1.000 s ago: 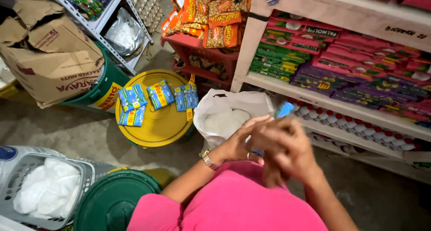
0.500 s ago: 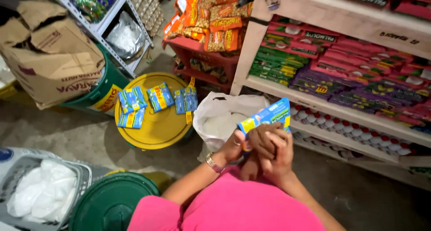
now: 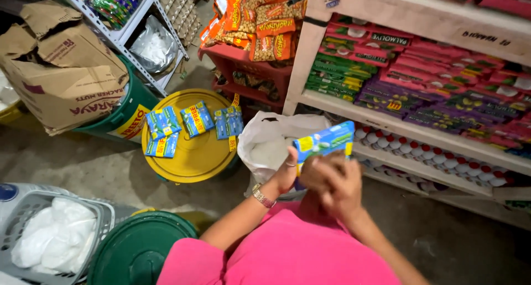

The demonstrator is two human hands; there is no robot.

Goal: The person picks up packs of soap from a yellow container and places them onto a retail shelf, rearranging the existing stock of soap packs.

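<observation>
Blue packet [image 3: 325, 143] with a yellow corner sits at centre frame, gripped by both hands: left hand [image 3: 287, 173] pinches its left end, right hand [image 3: 334, 181] is closed beneath it. Behind it lies a white plastic bag [image 3: 271, 144], just below the shelf [image 3: 387, 119] of stacked boxes. More blue packets [image 3: 193, 122] rest on a yellow lid [image 3: 191, 157] at centre left, well apart from the hands.

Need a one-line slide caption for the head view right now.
Both hands, left hand and right hand, hold a blue packet above a white sack, beside a yellow lid with similar packets.
</observation>
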